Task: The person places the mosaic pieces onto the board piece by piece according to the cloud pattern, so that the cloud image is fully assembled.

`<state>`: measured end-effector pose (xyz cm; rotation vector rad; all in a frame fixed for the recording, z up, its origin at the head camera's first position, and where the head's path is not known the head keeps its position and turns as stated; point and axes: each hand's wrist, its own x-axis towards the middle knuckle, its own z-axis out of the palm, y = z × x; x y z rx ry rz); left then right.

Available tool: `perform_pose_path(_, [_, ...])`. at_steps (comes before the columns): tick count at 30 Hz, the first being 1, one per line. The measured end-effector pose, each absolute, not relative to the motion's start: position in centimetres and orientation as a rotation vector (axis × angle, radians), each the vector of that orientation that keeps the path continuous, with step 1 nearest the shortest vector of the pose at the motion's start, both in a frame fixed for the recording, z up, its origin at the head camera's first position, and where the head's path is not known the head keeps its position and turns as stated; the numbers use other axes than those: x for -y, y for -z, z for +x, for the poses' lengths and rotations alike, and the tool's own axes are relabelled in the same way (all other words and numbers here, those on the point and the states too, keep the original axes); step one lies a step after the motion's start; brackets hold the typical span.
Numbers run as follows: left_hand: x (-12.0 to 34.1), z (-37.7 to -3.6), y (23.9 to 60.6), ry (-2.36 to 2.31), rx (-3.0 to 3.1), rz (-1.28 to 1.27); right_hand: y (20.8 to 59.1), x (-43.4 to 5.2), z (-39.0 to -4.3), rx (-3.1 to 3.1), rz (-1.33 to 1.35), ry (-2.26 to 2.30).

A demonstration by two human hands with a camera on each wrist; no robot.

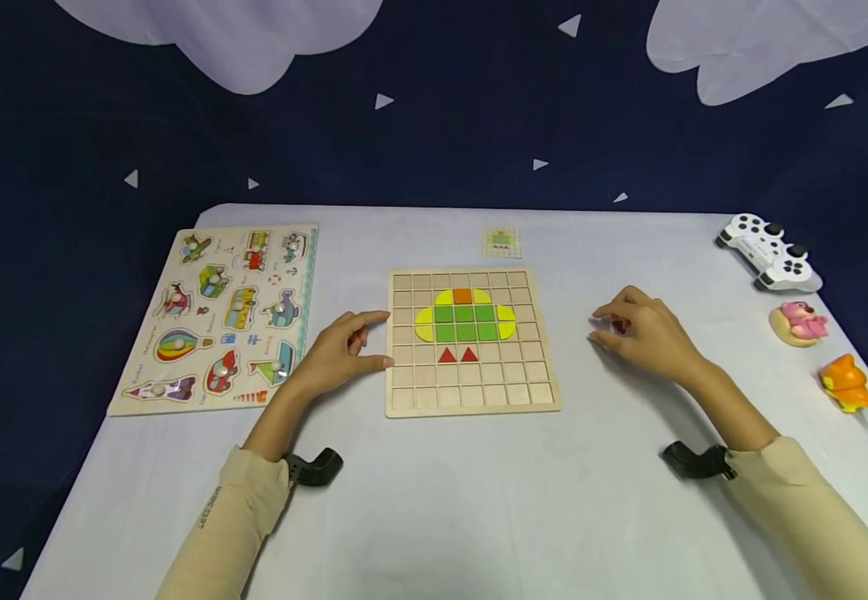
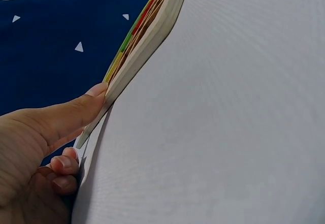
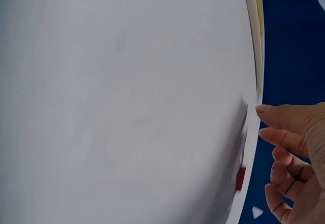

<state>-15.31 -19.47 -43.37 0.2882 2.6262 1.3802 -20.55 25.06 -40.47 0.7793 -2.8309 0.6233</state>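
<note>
A square wooden grid board (image 1: 419, 400) lies flat on the table, with green, yellow and orange tiles grouped near its middle and two red triangles below them. At the board's left edge, my left hand (image 1: 336, 350) touches the rim with its thumb and index finger spread apart. The left wrist view shows the thumb (image 2: 86, 109) resting against the board's side. Right of the board, my right hand (image 1: 647, 333) hovers with fingers loosely bent and nothing between thumb and index finger. A small red piece (image 3: 240, 178) lies on the table beneath it, partly hidden by that hand in the head view.
A knobbed picture puzzle board (image 1: 209, 333) lies on the left. Behind the grid board is a small pattern card (image 1: 501, 242). Along the right side are a white game controller (image 1: 771, 254), a pink figure (image 1: 801, 321) and an orange toy (image 1: 846, 383).
</note>
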Motion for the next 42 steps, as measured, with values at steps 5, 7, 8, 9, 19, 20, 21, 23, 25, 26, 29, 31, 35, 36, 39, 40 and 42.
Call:
perform_pose_path(5, [19.5,-15.3,43.4,-1.392,-2.622,0.3,40.5,-26.8,-20.5,2.83,0.719,-0.592])
perform_pose_path(7, [19.5,-15.2,43.4,-1.396,-2.62,0.301,40.6,-27.4,-20.5,2.832,0.695,-0.575])
perform_pose_path(8, [19.5,-15.2,43.4,-1.396,-2.621,0.301,40.6,-27.7,-20.5,2.831,0.687,-0.563])
perform_pose_path(9, [19.5,-15.2,43.4,-1.397,-2.622,0.301,40.6,-27.9,-20.5,2.829,0.68,-0.552])
perform_pose_path(19, [19.4,-15.2,43.4,-1.39,-2.628,0.315,40.9,-29.2,-20.5,2.864,0.578,-0.533])
perform_pose_path(20, [19.4,-15.2,43.4,-1.392,-2.63,0.318,40.9,-29.2,-20.5,2.861,0.578,-0.538])
perform_pose_path(21, [19.4,-15.3,43.4,-1.392,-2.632,0.322,41.0,-29.2,-20.5,2.855,0.581,-0.544])
perform_pose_path(23, [19.4,-15.3,43.4,-1.393,-2.635,0.327,41.0,-29.1,-20.6,2.838,0.598,-0.551])
perform_pose_path(25, [19.4,-15.4,43.5,-1.398,-2.639,0.335,41.1,-29.0,-20.6,2.816,0.627,-0.546])
perform_pose_path(26, [19.5,-15.4,43.5,-1.399,-2.64,0.337,41.1,-29.0,-20.7,2.804,0.641,-0.543])
perform_pose_path(29, [19.5,-15.4,43.5,-1.4,-2.64,0.333,41.2,-28.8,-20.8,2.785,0.674,-0.523])
perform_pose_path(31, [19.5,-15.3,43.5,-1.398,-2.641,0.331,41.2,-28.6,-20.9,2.789,0.678,-0.515])
perform_pose_path(35, [19.6,-15.3,43.5,-1.399,-2.641,0.329,41.2,-28.5,-21.1,2.815,0.661,-0.513])
perform_pose_path(36, [19.6,-15.3,43.5,-1.402,-2.639,0.329,41.2,-28.4,-21.1,2.824,0.652,-0.513])
perform_pose_path(39, [19.6,-15.3,43.6,-1.41,-2.638,0.329,41.1,-28.3,-21.0,2.829,0.645,-0.521])
perform_pose_path(40, [19.6,-15.3,43.6,-1.412,-2.639,0.326,41.0,-28.2,-21.0,2.827,0.652,-0.528])
perform_pose_path(42, [19.6,-15.3,43.7,-1.418,-2.646,0.325,40.9,-27.8,-20.9,2.817,0.674,-0.554])
